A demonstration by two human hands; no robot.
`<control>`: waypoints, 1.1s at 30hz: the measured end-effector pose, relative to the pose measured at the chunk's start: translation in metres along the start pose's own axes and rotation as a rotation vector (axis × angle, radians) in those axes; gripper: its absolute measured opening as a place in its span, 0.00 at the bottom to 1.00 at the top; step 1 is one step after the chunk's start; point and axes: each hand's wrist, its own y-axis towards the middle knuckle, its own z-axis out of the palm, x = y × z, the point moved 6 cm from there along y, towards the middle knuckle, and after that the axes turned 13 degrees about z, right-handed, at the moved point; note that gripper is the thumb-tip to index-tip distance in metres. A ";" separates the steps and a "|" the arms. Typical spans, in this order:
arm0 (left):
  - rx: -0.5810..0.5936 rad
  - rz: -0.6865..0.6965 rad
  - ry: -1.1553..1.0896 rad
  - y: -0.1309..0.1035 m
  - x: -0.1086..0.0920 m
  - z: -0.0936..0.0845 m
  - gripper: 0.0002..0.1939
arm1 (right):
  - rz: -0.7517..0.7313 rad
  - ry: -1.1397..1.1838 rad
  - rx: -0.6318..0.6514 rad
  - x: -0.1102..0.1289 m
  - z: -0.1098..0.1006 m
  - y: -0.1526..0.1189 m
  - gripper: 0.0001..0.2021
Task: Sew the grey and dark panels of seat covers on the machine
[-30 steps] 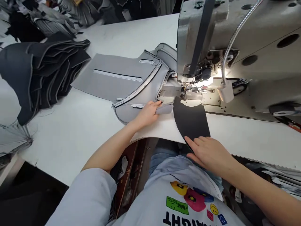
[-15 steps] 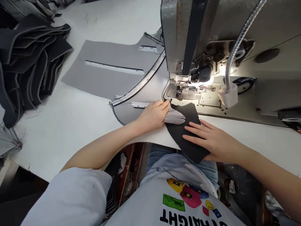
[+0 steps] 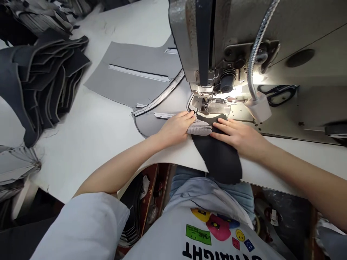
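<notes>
My left hand (image 3: 176,129) is closed on the edge of a grey sewn fabric panel (image 3: 132,88), just in front of the sewing machine's presser foot (image 3: 206,105). A folded grey flap (image 3: 200,128) of that panel sticks out from under my fingers, above a black fabric piece (image 3: 222,160). My right hand (image 3: 240,136) lies with fingers stretched out on the black piece, close to its upper right edge. The black piece hangs over the table's front edge. Whether its upper edge is under the foot, I cannot tell.
The sewing machine (image 3: 303,32) fills the upper right, with a white-headed lamp (image 3: 258,106) on a flexible metal neck. Black-handled scissors (image 3: 282,95) lie behind the lamp. Stacked dark fabric pieces (image 3: 54,79) lie at the left of the white table (image 3: 89,144).
My right hand has moved up and left along the black piece, nearer the presser foot. My left hand keeps its hold on the grey panel. The view has shifted slightly.
</notes>
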 end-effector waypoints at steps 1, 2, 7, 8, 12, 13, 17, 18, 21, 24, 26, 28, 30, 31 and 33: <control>-0.012 0.034 -0.003 0.002 0.001 0.000 0.30 | 0.009 0.035 0.014 -0.009 -0.002 -0.004 0.25; -0.022 0.064 0.005 0.004 0.001 0.000 0.29 | 0.018 0.063 0.025 -0.016 -0.003 -0.007 0.25; -0.017 0.147 0.075 0.009 -0.003 0.000 0.24 | 0.040 0.058 0.038 -0.019 -0.007 -0.009 0.21; -0.010 0.152 0.082 0.010 -0.004 -0.001 0.23 | 0.048 0.038 0.037 -0.016 -0.008 -0.008 0.21; 0.001 0.100 0.122 0.014 -0.004 -0.004 0.22 | 0.072 -0.071 0.018 -0.007 -0.014 -0.010 0.22; 0.000 0.086 0.131 0.016 -0.005 -0.005 0.22 | 0.071 -0.102 0.005 -0.006 -0.016 -0.011 0.22; 0.004 0.104 0.150 0.026 -0.006 -0.008 0.21 | 0.039 -0.155 -0.043 -0.005 -0.021 -0.014 0.20; 0.013 0.112 0.150 0.028 -0.006 -0.009 0.21 | 0.034 -0.154 -0.041 -0.006 -0.021 -0.013 0.20; 0.054 0.113 0.135 0.031 -0.005 -0.010 0.21 | 0.059 -0.137 0.005 -0.009 -0.020 -0.009 0.21; 0.071 0.097 0.130 0.032 -0.005 -0.011 0.19 | 0.093 -0.091 0.047 -0.013 -0.020 -0.005 0.22; 0.064 0.079 0.135 0.032 -0.004 -0.011 0.19 | 0.100 -0.064 0.058 -0.015 -0.021 -0.005 0.22; 0.053 0.065 0.132 0.033 -0.003 -0.012 0.19 | 0.117 -0.050 0.063 -0.018 -0.020 -0.006 0.22; 0.052 0.064 0.114 0.034 -0.003 -0.012 0.20 | 0.147 -0.038 0.081 -0.023 -0.017 -0.009 0.23; 0.057 0.062 0.100 0.035 -0.003 -0.011 0.20 | 0.163 -0.031 0.095 -0.026 -0.015 -0.011 0.23; 0.063 0.056 0.072 0.036 -0.002 -0.010 0.20 | 0.182 -0.014 0.114 -0.030 -0.012 -0.014 0.23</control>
